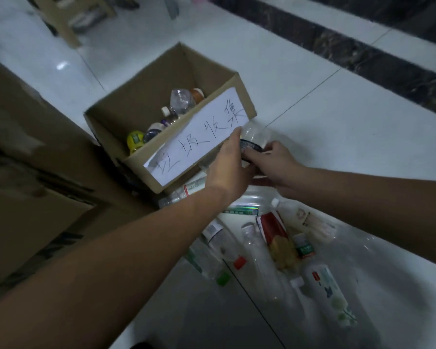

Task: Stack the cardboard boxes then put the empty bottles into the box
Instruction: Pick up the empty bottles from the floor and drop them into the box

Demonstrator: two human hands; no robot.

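Both hands meet on a clear bottle at the front right corner of the open cardboard box.

We see the left arm reach long and straight from the lower left, the left hand back-up against the box's front by its handwritten paper label, its side against the bottle; its fingers are hidden, so we cannot tell its grip; the right arm comes in from the right of the box, and the right hand curls its fingers round the bottle's dark band; inside the box lie several empty bottles; more loose bottles lie on the tiled floor in front of the box; larger brown cartons stand to its left.
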